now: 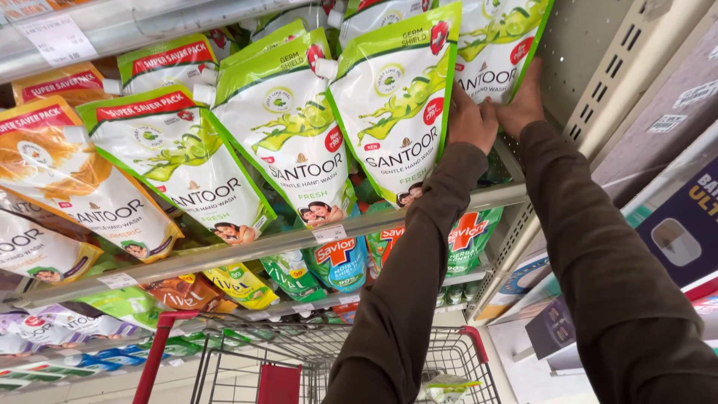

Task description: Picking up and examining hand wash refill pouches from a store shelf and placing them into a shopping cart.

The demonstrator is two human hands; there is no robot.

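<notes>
Both my arms, in dark brown sleeves, reach up to a shelf of standing refill pouches. My right hand (pixel 525 99) grips the lower right corner of the rightmost green and white pouch (pixel 495 41). My left hand (pixel 471 120) sits close beside it, knuckles touching. Its fingers are tucked up between that pouch and the neighbouring green and white pouch (pixel 395 97), closed on the rightmost pouch's lower left edge. The fingertips of both hands are hidden behind the pouches.
More green and white pouches (pixel 288 127) and orange ones (pixel 67 176) lean along the grey shelf rail (pixel 247 247). Lower shelves hold teal and green pouches (pixel 340 262). A red-handled wire trolley (pixel 299 359) stands below. A perforated metal upright (pixel 591 67) and boxes (pixel 677 232) are at the right.
</notes>
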